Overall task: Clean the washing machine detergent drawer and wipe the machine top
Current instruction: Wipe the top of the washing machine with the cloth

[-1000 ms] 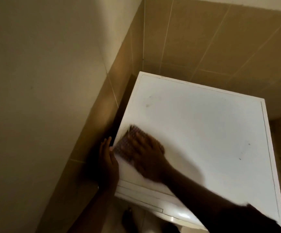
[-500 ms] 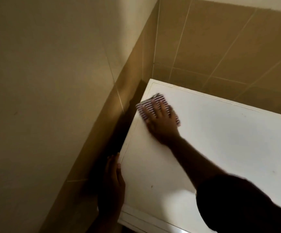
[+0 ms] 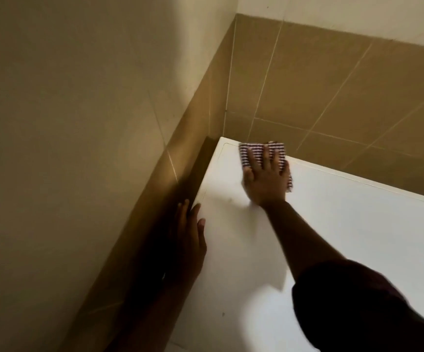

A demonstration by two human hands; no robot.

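The white top of the washing machine [image 3: 345, 237] fills the lower right of the head view. My right hand [image 3: 265, 182] lies flat with spread fingers on a striped red-and-white cloth [image 3: 277, 151], pressing it onto the top near the far left corner. My left hand [image 3: 189, 240] rests with straight fingers against the left edge of the machine, thumb on the top surface. The detergent drawer is out of view.
A tan tiled wall [image 3: 332, 80] runs close behind the machine. Another wall [image 3: 79, 148] stands close on the left, with a narrow dark gap [image 3: 193, 171] between it and the machine's side. A small dark speck [image 3: 223, 314] sits on the top near the front.
My right hand has slid the cloth from the front left of the top along the left side to the far left corner. The left hand stays at the left edge.
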